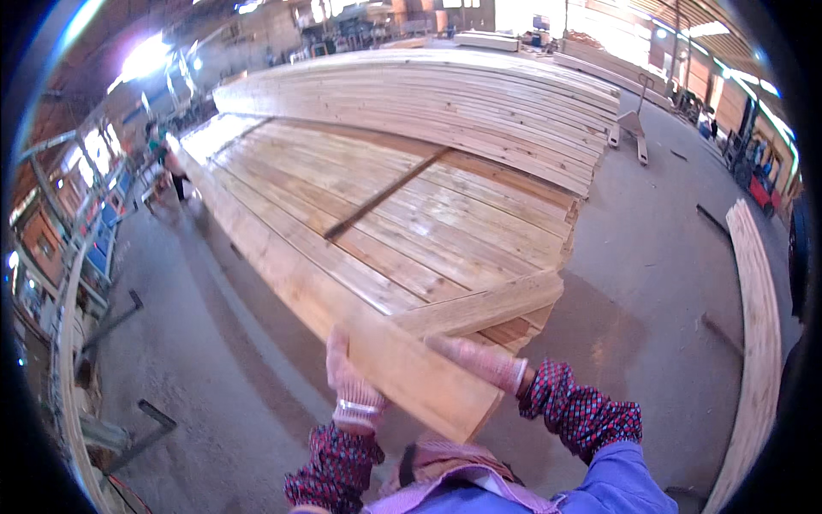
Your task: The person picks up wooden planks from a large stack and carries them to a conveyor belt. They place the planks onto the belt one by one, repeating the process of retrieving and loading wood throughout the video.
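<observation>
Plank (372,334) btwn gloved L/R hands (354,383) (481,361)

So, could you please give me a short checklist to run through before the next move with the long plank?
1. Both hands on the long plank: ok; left hand at its left edge, right hand at its right.
2. Gloves worn: ok, on both hands.
3. Far end held by the co-worker: cannot tell; too small and blurred.
4. Planks beside it uncovered: not ok; a board lies askew across their near end.
5. Pallet jack clear of the plank: ok, beyond the tall stack.
</observation>
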A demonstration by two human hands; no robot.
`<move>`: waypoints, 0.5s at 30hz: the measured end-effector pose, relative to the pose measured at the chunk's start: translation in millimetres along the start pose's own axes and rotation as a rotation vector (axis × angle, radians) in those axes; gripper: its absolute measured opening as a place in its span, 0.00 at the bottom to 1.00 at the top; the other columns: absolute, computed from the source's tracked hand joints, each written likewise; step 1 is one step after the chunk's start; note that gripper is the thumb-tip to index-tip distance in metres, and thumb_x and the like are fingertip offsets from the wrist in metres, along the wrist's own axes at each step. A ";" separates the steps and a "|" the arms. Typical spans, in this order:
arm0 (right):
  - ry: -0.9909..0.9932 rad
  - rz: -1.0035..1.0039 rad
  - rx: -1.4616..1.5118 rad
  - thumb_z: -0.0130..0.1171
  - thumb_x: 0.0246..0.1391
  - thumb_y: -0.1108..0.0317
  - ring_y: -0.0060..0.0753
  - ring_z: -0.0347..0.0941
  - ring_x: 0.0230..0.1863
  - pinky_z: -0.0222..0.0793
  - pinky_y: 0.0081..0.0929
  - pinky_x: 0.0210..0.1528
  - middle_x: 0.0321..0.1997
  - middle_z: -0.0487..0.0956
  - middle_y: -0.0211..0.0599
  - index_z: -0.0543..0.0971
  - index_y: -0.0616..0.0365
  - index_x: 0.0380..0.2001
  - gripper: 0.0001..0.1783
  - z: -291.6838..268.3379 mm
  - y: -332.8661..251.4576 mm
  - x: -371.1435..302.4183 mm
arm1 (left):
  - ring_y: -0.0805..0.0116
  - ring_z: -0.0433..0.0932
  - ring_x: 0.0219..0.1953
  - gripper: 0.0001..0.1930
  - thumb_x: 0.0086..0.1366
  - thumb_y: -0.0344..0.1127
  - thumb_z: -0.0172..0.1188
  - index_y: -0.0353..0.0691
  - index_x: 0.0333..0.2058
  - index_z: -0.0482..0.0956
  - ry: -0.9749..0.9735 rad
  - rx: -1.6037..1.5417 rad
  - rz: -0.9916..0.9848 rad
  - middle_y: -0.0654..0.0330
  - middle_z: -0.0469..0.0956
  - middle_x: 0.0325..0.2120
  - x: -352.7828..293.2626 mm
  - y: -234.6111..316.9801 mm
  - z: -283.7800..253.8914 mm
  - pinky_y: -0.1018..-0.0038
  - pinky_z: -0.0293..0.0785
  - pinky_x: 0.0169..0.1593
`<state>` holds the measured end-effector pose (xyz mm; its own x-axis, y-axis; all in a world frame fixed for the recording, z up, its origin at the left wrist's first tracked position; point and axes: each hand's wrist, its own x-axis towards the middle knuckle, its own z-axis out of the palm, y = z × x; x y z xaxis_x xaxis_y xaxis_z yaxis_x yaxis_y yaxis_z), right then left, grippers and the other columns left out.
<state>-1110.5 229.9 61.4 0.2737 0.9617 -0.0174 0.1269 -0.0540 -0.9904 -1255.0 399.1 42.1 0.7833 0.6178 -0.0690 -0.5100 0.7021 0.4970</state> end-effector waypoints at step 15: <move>0.028 0.360 0.234 0.45 0.69 0.54 0.25 0.61 0.66 0.55 0.27 0.68 0.67 0.66 0.31 0.64 0.57 0.66 0.28 -311.0 1.4 23.3 | 0.49 0.76 0.50 0.26 0.66 0.49 0.58 0.37 0.55 0.71 0.307 -0.136 -0.095 0.51 0.76 0.50 199.7 -186.1 186.0 0.54 0.71 0.59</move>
<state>-807.4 168.7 102.2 0.2869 0.8850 -0.3668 -0.2005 -0.3189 -0.9263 -937.5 326.0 96.6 0.6968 0.6104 -0.3766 -0.4988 0.7897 0.3571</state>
